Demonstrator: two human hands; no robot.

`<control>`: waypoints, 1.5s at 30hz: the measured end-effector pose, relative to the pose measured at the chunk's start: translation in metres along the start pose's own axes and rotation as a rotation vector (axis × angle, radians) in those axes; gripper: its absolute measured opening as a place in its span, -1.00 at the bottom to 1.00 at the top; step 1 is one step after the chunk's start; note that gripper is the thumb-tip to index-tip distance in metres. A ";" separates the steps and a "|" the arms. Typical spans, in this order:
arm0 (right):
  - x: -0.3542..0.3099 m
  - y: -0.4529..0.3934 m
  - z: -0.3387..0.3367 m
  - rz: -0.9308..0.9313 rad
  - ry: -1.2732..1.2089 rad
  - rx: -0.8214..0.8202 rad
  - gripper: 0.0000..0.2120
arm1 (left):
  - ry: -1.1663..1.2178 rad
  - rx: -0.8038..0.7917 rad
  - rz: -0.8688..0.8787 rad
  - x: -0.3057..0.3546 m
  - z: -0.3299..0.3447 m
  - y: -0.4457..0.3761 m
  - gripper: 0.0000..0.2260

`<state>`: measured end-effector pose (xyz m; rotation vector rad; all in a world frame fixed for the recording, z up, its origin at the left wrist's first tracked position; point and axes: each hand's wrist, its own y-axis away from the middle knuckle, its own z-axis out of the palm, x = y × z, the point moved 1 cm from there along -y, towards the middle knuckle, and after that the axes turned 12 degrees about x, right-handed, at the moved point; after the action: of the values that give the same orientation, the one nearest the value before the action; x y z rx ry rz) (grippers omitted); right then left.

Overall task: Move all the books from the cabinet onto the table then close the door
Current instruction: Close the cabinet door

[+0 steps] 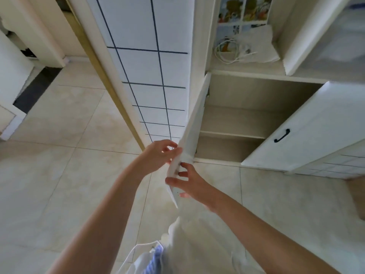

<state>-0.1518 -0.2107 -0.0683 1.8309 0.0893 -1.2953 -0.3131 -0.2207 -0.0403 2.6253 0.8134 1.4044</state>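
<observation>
Fingers of both hands are pinching the door's free edge: left hand (pixel 158 153) outside, right hand (pixel 189 180) inside. Cabinet (pixel 237 119) shelves are showing no books. Swinging the door (pixel 194 125) shut calls for withdrawing the inner fingers early.

White door (pixel 194 123) swung open, pale beige shelves (pixel 233 133) inside the cabinet. The shut door (pixel 308 131) beside it is white with a black handle (pixel 282 135). Wall panel (pixel 150 62): white, dark blue grid lines. Floor (pixel 59 165): cream marbled tiles. Up top, a white cable (pixel 229 50).
</observation>
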 end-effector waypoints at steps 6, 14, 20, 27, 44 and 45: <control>0.011 0.003 -0.009 -0.056 0.098 0.086 -0.18 | -0.010 0.099 0.076 0.001 0.014 -0.014 -0.78; 0.025 0.013 -0.046 -0.057 0.206 0.092 -0.15 | 0.216 0.127 0.348 0.014 0.048 -0.004 -0.45; 0.038 0.025 -0.101 0.008 0.193 0.008 -0.28 | 0.134 0.190 0.505 0.035 0.087 -0.003 -0.51; 0.054 0.031 -0.181 0.006 0.176 0.019 -0.32 | -0.034 0.432 0.570 0.073 0.143 -0.006 -0.53; 0.019 0.021 -0.418 -0.411 0.452 0.572 -0.66 | -0.534 0.513 0.699 0.188 0.277 -0.094 -0.56; 0.015 0.017 -0.421 -0.460 0.504 0.673 -0.66 | -0.582 0.527 0.729 0.191 0.279 -0.103 -0.56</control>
<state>0.1724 0.0568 -0.0346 2.8207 0.4069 -1.2100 -0.0513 0.0122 -0.0875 3.6756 0.1452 0.3801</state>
